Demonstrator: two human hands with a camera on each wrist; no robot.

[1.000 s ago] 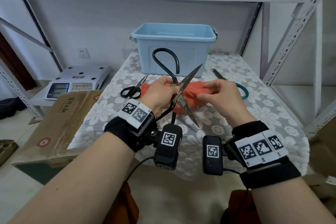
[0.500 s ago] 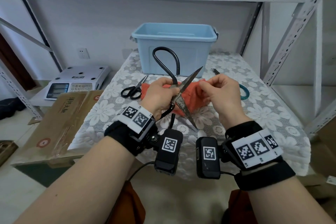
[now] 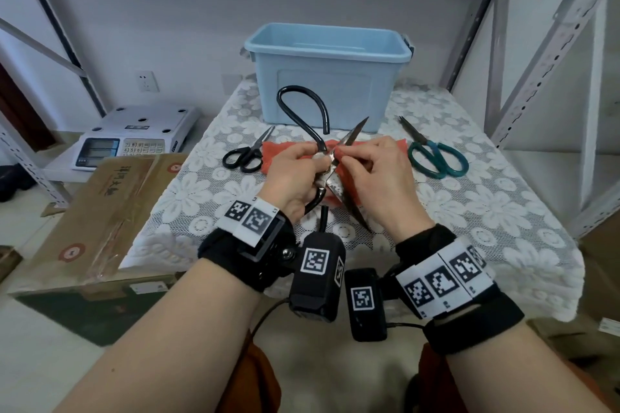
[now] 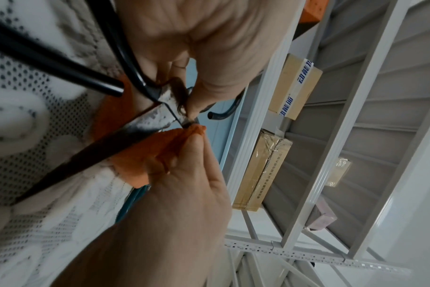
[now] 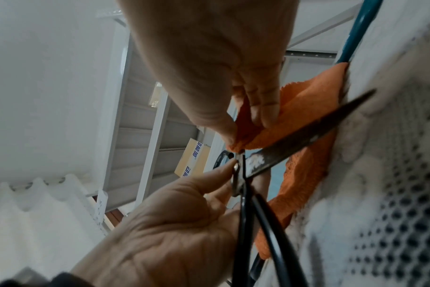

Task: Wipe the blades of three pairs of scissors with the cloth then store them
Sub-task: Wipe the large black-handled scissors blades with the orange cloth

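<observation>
My left hand [image 3: 313, 163] grips the large black-handled scissors [image 3: 302, 111] at the pivot and holds them above the table with the blades spread. One blade points up and right, the other down toward me. My right hand [image 3: 349, 157] pinches a fold of the orange cloth [image 3: 285, 149] round the upper blade, right at the pivot. In the wrist views the cloth [image 4: 147, 153] [image 5: 302, 108] bunches between the right thumb and fingers against the speckled blade [image 4: 145, 124] [image 5: 295, 147]. Small black scissors [image 3: 246, 154] lie to the left and green-handled scissors [image 3: 436, 157] to the right.
An open light-blue bin [image 3: 328, 67] stands at the back of the lace-covered table [image 3: 486, 211]. A weighing scale [image 3: 134, 134] and a flat cardboard box [image 3: 100, 211] sit to the left. Metal shelf uprights [image 3: 543, 60] rise on the right.
My right hand lifted a fold of the cloth off the table and brought it left onto the upper blade by the pivot. The left hand kept the scissors almost still.
</observation>
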